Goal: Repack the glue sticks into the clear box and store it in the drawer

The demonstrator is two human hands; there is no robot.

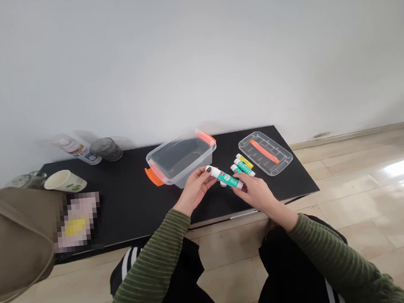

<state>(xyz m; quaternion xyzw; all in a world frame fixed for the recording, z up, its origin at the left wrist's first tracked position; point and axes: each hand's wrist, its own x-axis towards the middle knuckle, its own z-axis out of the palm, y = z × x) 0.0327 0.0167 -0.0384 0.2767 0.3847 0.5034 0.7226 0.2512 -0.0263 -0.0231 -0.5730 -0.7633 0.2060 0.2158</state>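
Between my two hands is a white and green glue stick [227,178], tilted down to the right. The fingers of my left hand [198,186] pinch its white upper end. My right hand [255,191] grips the lower end. Just behind my right hand, several more glue sticks [245,163] lie side by side on the black table, one with a yellow label; my fingers partly hide them. A clear plastic box [181,159] with orange latches stands without its lid behind my left hand. Its clear lid [265,153], with an orange handle, lies flat to the right.
On the black table [131,196], a paper cup [65,181], a spray can [77,149] and a dark glass [106,149] stand at the left. A brown bag [17,240] covers the left end, beside a blurred-out packet [77,222]. A wall rises behind the table.
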